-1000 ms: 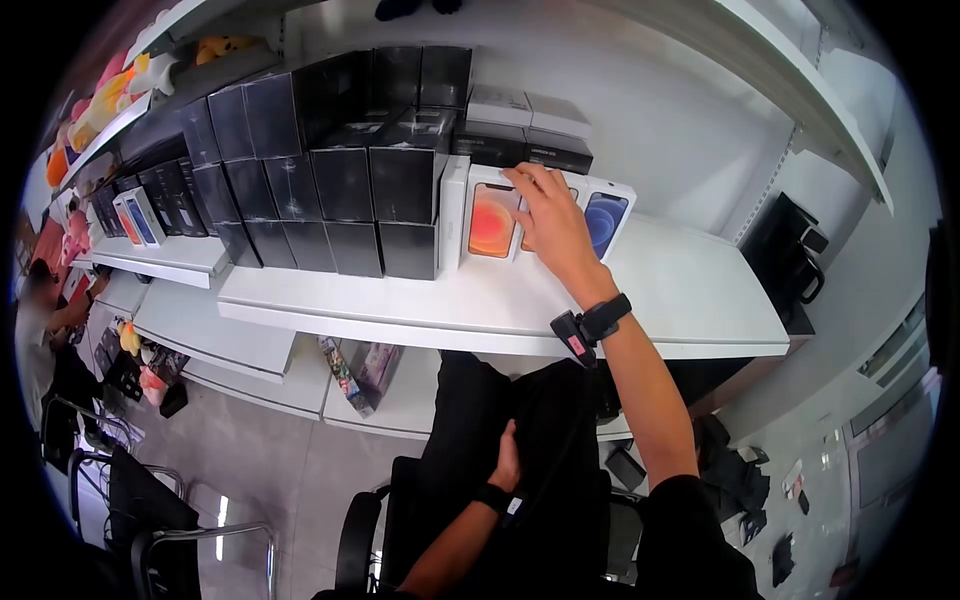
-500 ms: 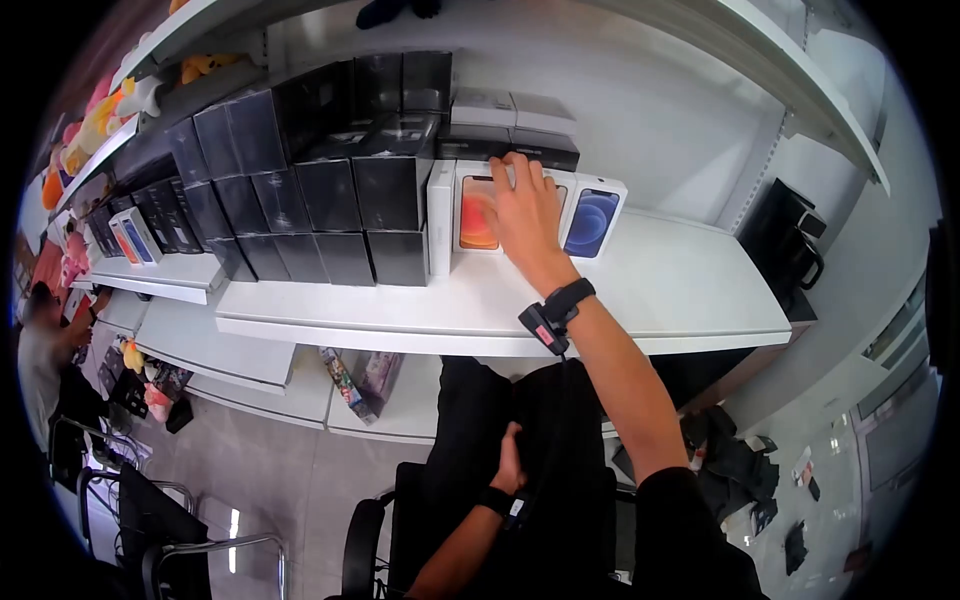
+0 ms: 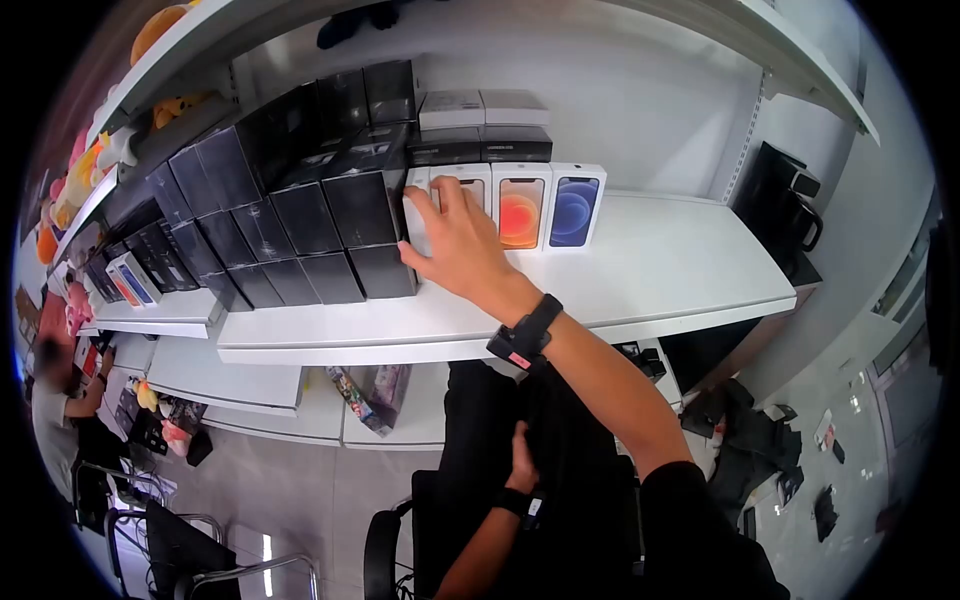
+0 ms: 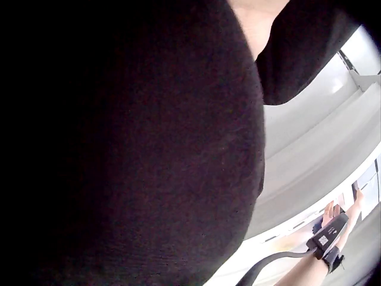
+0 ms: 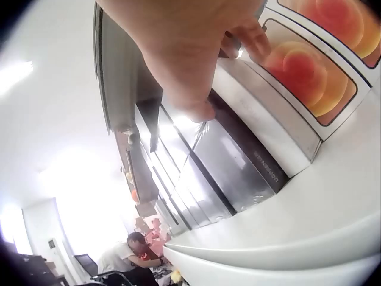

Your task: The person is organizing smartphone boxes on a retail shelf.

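In the head view my right hand (image 3: 462, 242) reaches over the left end of a row of upright white phone boxes. Its fingers touch the front of a box with an orange-red picture (image 5: 303, 77), and the thumb (image 5: 202, 112) lies at the edge of a black box (image 5: 232, 161). A plain white box side (image 5: 268, 107) shows between thumb and fingers. Right of the hand stand an orange-pictured phone box (image 3: 520, 212) and a blue-pictured phone box (image 3: 574, 210). My left hand (image 3: 522, 460) rests in my lap with loosely bent fingers; dark clothing fills most of the left wrist view.
Stacked black boxes (image 3: 290, 215) stand left of the phone boxes on the white shelf (image 3: 680, 270). Behind are flat boxes with pale tops (image 3: 515, 108). A black coffee maker (image 3: 785, 205) is at the right; another person (image 3: 60, 400) is at far left.
My right hand has moved left along the phone boxes, uncovering the orange-pictured one. The head view has shifted. My left hand stays in my lap.
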The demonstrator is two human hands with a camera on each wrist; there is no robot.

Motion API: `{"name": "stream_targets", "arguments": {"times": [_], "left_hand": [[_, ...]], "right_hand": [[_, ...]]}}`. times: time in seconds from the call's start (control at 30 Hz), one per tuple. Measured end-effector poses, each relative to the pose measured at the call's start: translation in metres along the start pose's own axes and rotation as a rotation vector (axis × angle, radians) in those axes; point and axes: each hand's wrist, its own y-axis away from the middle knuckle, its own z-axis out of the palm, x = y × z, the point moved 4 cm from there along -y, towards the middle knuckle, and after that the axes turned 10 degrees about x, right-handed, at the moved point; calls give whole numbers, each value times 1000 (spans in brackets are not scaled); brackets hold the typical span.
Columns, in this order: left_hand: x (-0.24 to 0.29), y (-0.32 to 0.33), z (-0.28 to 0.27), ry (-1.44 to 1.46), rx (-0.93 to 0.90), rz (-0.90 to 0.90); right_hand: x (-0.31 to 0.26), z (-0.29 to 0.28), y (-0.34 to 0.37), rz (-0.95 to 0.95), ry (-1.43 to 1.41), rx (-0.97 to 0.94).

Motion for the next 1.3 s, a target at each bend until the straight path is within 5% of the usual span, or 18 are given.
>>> {"name": "stream_targets", "arguments": {"times": [0.07, 0.13, 0.27, 0.37, 0.5, 0.67, 0.9, 1.23, 1.3], "left_hand": [[27, 47, 43, 16, 60, -73], [19, 29, 33, 0, -11, -85], [17, 26, 38, -52, -107, -97], [21, 26, 40, -27, -16, -90], [30, 46, 42, -45, -19, 68], [27, 39, 44, 182, -84, -217], [23, 28, 37, 181, -91, -220], [28, 28, 31, -56, 82, 123], [35, 40, 40, -16, 125, 48]], "right_hand": [[2, -2, -1, 102, -80, -13], [5, -8, -5, 252, -194, -81], [16, -7, -6, 240, -276, 11], [29, -14, -2, 432, -406, 16], [45, -31, -6, 389, -329, -13], [58, -50, -7, 348, -266, -170], [49, -75, -13, 397, -249, -344], [84, -115, 37, 632, -615, 111], [97, -133, 61, 699, -641, 201]]}}
